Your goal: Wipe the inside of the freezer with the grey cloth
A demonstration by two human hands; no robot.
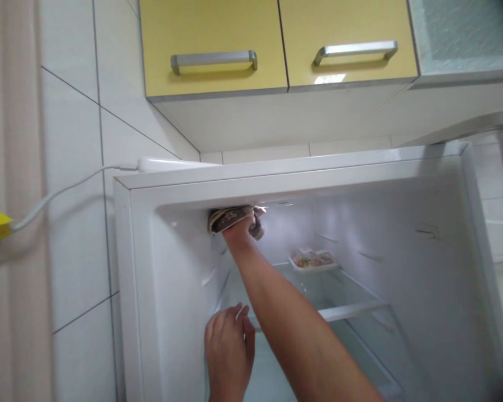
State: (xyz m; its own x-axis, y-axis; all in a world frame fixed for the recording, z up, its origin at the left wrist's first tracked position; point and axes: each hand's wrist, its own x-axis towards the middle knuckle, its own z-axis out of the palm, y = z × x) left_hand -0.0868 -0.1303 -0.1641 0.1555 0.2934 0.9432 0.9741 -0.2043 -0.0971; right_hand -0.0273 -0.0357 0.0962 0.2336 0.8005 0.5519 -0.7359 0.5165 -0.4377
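The fridge stands open, and both hands are inside it. The right hand is up high, just under the top edge of the fridge, at the left side of the inside. It is closed around a cloth with a dark, patchy pattern. The cloth is pressed against the ceiling of the fridge, near the left wall. Most of the hand is hidden behind the cloth, so only the wrist and a bit of the hand show. The arm reaches up to it from the bottom right.

The left hand is lower down in the fridge, near the left wall. Its fingers are loose and a little bent, and it holds nothing. Its fingertips are at the front edge of the glass shelf, but it is hard to tell if they touch it.

On that shelf, toward the back of the fridge, lies a small flat tray of food wrapped in clear film. It is well apart from both hands.

On top of the fridge lies a white power strip, and its white cable hangs off to the left of the fridge. Above the fridge are two yellow cupboard doors with silver handles. White wall tiles are on the left of the fridge.
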